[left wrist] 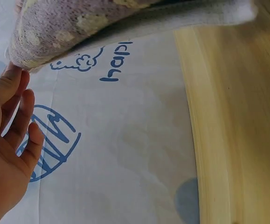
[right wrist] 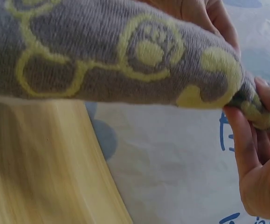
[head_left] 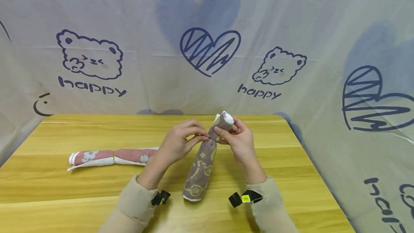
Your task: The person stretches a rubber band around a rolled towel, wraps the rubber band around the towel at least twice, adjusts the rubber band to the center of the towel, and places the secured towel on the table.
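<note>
A rolled grey-brown towel (head_left: pixel 201 170) with a yellow pattern is held up at a slant over the table, its white-edged upper end tilted away. It narrows to a pinched waist above its middle. At that waist my left hand (head_left: pixel 178 140) pinches with thumb and forefinger; any band there is hidden by the fingers. My right hand (head_left: pixel 240 142) grips the upper part, thumb on the near side and fingers behind. In the right wrist view, the towel (right wrist: pixel 102 56) bunches tightly between the right thumb and fingers.
A rolled pink towel (head_left: pixel 132 155) with a thin yellowish band (head_left: pixel 114 156) round its middle lies on the wooden table (head_left: pixel 58 190), left of the hands and partly behind the left wrist. A printed cloth (head_left: pixel 148 64) hangs behind the table and along its right side.
</note>
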{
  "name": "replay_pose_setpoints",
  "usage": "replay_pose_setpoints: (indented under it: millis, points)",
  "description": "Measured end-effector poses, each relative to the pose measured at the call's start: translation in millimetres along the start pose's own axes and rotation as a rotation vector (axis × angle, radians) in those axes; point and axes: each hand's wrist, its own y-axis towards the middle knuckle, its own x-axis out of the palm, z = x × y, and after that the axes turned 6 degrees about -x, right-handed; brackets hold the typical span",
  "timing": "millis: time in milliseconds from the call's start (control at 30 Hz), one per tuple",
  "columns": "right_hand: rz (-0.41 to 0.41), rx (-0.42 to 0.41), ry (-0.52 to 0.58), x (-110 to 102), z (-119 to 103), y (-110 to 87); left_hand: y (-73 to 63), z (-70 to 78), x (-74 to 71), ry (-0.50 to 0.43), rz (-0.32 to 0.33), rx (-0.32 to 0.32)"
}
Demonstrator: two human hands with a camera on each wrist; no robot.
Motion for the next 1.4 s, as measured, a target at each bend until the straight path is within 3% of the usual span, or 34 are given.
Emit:
replay_pose_setpoints:
  millis: [133,333,467,567,767,867,1033,1167,1267,1400]
  points:
    - [0.039,-0.003,-0.006,3,-1,-1.0,0.4,0.4,0.5,0.039,-0.004,0.000]
    - [0.069,-0.020,0.016,4,-4,-1.7,0.0,2.3,4.1,0.022,0.087,0.029]
    - [0.096,-0.038,0.063,6,-7,-3.4,0.9,7.8,6.1,0.024,0.088,0.019]
    - [0.129,-0.037,0.090,8,-9,-4.5,0.5,12.3,7.9,0.084,0.045,-0.001]
    - [0.212,-0.006,0.054,10,-8,-2.2,0.4,18.8,17.7,0.208,-0.133,-0.102]
    - [0.242,0.015,0.031,6,-6,1.4,0.6,22.7,23.0,0.202,-0.200,-0.144]
    - [0.295,0.052,0.045,-6,1,9.3,0.7,29.6,29.0,0.150,-0.280,-0.133]
    - [0.239,0.097,0.075,-11,4,11.1,-0.7,27.0,28.2,0.112,-0.276,-0.165]
    - [0.141,0.108,0.103,-11,5,9.9,-2.1,22.3,21.6,0.049,-0.257,-0.206]
    - [-0.016,0.062,0.135,-11,3,7.6,-3.0,16.0,11.3,-0.069,-0.262,-0.255]
